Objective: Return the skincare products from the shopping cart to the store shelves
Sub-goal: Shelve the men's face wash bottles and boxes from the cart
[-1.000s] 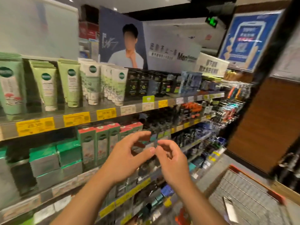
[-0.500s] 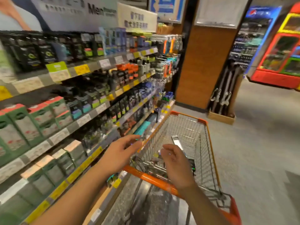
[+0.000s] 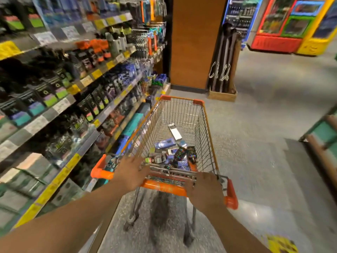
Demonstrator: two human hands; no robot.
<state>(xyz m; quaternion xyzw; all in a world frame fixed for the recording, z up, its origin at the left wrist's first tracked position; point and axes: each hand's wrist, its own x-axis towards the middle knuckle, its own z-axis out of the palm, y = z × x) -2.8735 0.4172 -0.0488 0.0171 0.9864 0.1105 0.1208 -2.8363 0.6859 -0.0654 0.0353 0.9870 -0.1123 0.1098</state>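
An orange-trimmed wire shopping cart [image 3: 207,125] stands in front of me beside the store shelves [image 3: 60,106]. Several skincare boxes [image 3: 175,155], dark, blue and purple, lie heaped at the near end of its basket. A silver box [image 3: 174,132] lies alone farther in. My left hand [image 3: 131,173] hovers at the left part of the orange cart handle [image 3: 164,188] with fingers spread. My right hand [image 3: 205,189] lies on the right part of the handle, its fingers bent over the bar.
Shelves on the left carry dark boxed products with yellow and white price tags. Ahead stand a brown pillar [image 3: 193,42] and a wooden crate of umbrellas [image 3: 222,94]. Colourful drink coolers [image 3: 284,24] are at the far right, and a green-framed stand [image 3: 324,132] sits at the right edge.
My view has swung from the shelves down to the cart. Both hands, empty throughout, came down from in front of the shelf to the cart handle, and the right hand now curls over it.
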